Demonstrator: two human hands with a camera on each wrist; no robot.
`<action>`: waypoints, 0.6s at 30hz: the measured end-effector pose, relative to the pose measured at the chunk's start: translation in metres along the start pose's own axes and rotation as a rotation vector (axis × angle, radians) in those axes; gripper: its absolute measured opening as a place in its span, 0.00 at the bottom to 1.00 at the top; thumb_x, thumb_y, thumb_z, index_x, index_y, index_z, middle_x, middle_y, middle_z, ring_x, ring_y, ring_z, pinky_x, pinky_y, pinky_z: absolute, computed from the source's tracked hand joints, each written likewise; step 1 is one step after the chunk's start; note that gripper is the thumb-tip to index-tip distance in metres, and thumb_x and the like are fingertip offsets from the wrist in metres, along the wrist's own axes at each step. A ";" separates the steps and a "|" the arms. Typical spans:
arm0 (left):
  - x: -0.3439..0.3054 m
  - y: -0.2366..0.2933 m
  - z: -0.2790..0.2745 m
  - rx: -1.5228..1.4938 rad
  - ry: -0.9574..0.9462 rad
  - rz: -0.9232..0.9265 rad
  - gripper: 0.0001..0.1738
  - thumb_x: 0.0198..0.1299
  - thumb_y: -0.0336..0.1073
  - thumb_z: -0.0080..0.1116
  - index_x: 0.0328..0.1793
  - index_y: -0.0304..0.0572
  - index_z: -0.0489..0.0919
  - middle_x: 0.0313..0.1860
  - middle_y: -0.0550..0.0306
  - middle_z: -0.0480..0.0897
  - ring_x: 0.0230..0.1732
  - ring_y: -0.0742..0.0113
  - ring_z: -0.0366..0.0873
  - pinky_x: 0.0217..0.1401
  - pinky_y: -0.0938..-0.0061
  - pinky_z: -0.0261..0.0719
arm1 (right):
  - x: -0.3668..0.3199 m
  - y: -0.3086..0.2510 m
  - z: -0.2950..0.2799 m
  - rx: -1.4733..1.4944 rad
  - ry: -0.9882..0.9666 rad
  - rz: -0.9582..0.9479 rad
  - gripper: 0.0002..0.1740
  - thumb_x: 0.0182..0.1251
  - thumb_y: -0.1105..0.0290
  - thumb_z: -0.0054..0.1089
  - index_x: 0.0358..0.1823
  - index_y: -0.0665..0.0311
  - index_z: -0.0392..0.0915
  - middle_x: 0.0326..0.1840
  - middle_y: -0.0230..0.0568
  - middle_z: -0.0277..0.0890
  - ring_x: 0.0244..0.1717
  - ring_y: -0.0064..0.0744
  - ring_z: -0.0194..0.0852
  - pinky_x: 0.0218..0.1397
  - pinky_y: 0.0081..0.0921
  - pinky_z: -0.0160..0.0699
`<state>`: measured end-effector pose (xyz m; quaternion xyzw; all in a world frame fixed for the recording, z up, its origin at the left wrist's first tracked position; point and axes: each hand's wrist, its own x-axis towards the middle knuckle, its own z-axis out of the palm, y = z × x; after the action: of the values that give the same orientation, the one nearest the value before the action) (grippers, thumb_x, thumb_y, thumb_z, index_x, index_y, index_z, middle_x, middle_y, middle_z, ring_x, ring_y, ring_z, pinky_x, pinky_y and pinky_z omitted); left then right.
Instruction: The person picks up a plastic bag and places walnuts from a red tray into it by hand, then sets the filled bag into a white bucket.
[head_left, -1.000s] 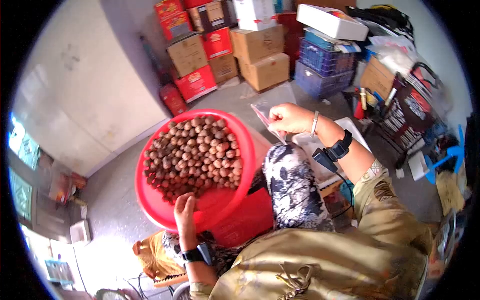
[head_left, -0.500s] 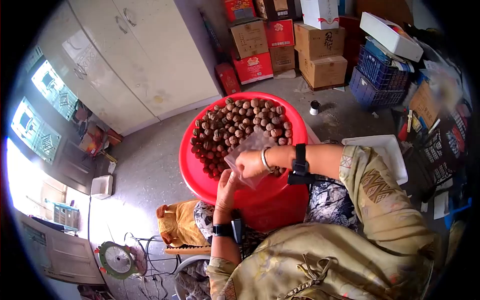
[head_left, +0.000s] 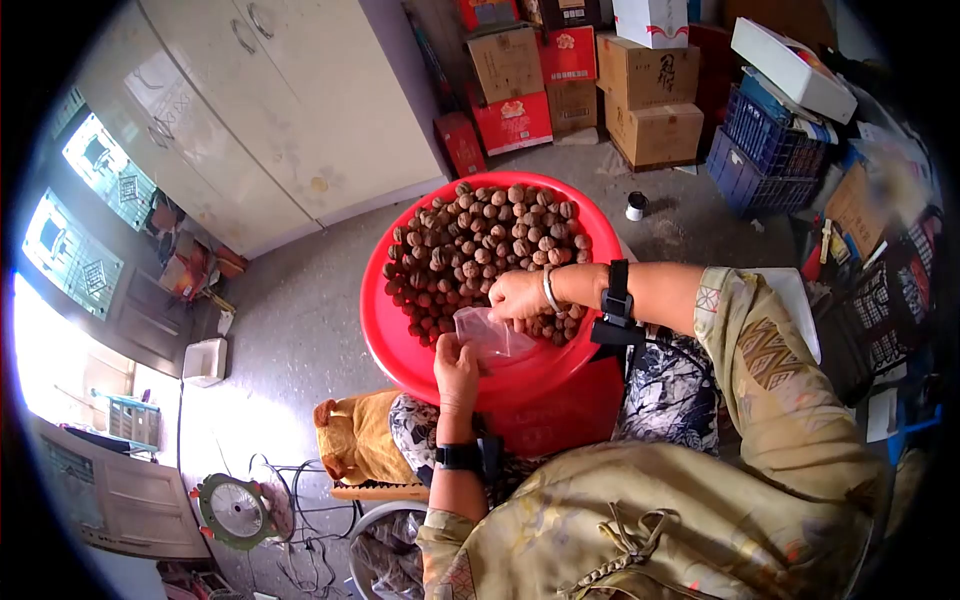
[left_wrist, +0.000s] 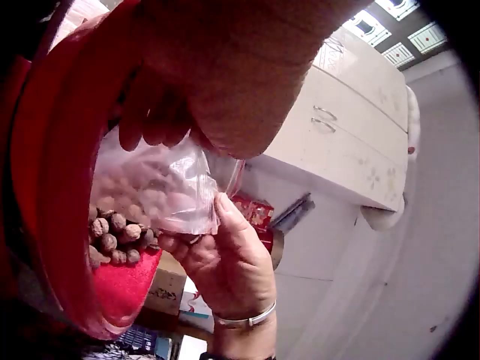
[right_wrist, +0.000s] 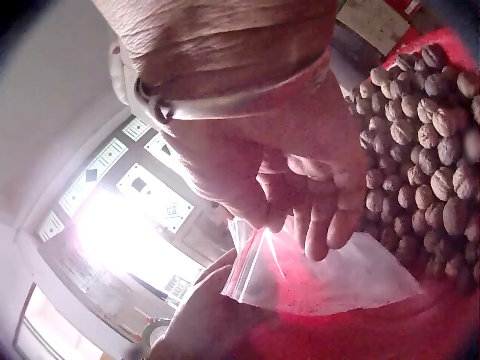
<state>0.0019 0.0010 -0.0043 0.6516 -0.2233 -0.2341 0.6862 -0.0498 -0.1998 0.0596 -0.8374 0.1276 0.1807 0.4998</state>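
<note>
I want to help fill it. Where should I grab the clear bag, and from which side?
Probably the zip-strip rim, pinched from above. The clear bag is limp film lying in the red basin; the left hand and right hand grip that edge.

— The bag [head_left: 490,335]?
— Small, clear, red-edged at its mouth, slack, in the basin [head_left: 385,330] at 6 o'clock.
— And the walnuts [head_left: 480,245]?
— Brown, whole, in shell, heaped there from centre to 12 o'clock.
</note>
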 end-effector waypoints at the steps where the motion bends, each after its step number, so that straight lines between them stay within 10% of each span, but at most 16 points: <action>1: 0.000 0.002 0.000 0.002 0.002 -0.003 0.06 0.65 0.33 0.52 0.39 0.39 0.71 0.28 0.62 0.75 0.21 0.74 0.72 0.23 0.78 0.76 | -0.001 0.000 0.001 0.003 -0.003 0.000 0.13 0.61 0.61 0.58 0.34 0.65 0.78 0.25 0.41 0.80 0.24 0.27 0.80 0.24 0.26 0.79; 18: 0.002 0.012 0.003 0.003 -0.135 -0.153 0.09 0.67 0.36 0.52 0.39 0.38 0.75 0.27 0.64 0.77 0.28 0.77 0.74 0.30 0.82 0.74 | 0.021 0.018 0.024 -0.062 -0.065 -0.303 0.07 0.55 0.70 0.58 0.34 0.61 0.83 0.26 0.33 0.81 0.24 0.25 0.78 0.28 0.25 0.77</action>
<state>0.0022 -0.0017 0.0078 0.6505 -0.2190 -0.3291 0.6485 -0.0422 -0.1880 0.0263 -0.8558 -0.0222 0.1339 0.4993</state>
